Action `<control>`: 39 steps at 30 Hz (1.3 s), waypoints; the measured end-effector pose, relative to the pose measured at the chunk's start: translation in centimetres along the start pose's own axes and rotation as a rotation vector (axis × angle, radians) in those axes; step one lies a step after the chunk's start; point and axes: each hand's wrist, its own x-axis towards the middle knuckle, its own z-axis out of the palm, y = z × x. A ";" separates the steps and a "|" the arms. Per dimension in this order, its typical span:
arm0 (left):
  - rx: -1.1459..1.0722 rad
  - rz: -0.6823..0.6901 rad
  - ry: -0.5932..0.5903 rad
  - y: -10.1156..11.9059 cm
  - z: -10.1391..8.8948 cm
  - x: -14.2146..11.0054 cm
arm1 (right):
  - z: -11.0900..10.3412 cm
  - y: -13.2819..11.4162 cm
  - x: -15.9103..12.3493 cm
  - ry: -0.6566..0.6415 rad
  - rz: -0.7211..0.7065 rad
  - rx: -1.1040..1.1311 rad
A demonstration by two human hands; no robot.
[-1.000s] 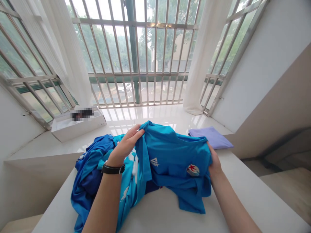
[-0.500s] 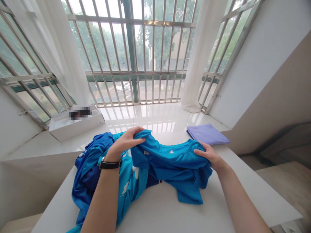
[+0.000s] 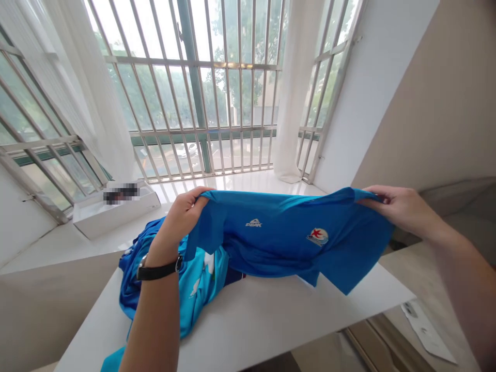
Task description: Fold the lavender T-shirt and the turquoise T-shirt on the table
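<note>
A blue T-shirt [image 3: 282, 222] is stretched sideways between my two hands, raised above the white table [image 3: 271, 320]. Its chest side faces me, with a white PEAK logo and a round red-and-white emblem. My left hand [image 3: 186, 212], below a black-strapped wristwatch [image 3: 158, 268], pinches the shirt at one shoulder. On the other side my right hand [image 3: 403, 206] grips the opposite shoulder, and a sleeve hangs below it. Under and beside my left forearm lies a heap of blue and turquoise clothes [image 3: 205, 294]. The shirt's lower part droops close to the tabletop.
A white box [image 3: 116, 217] with a blurred-out dark thing on it stands on the window sill [image 3: 174, 194] at left. Behind are a barred window [image 3: 201, 103] and white curtains [image 3: 296, 103]. A wall [image 3: 372, 103] rises at right.
My right hand has moved right and up, and my left slightly left and up, pulling the bunched T-shirt taut. The view has turned right; the folded purple cloth is no longer visible.
</note>
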 end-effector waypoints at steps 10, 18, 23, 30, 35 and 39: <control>-0.170 -0.200 0.021 2.1 -0.5 -0.6 | -1.0 -0.4 -1.5 -0.092 0.425 0.249; -0.396 0.022 0.329 4.3 -1.5 -0.9 | -1.0 -4.5 -1.1 0.582 0.103 0.929; -0.273 0.213 0.541 7.4 -2.3 -2.0 | -3.1 -9.0 -2.2 0.868 -0.239 0.475; 0.102 0.344 0.780 8.4 -2.4 -4.9 | -3.5 -10.0 -2.8 1.048 -0.460 0.332; 0.333 0.363 0.603 6.0 -2.7 -5.3 | -2.4 -8.0 -2.1 1.024 -0.456 0.184; 0.367 0.288 0.423 3.7 -3.4 -5.1 | -2.0 -7.3 -1.9 0.763 -0.497 0.157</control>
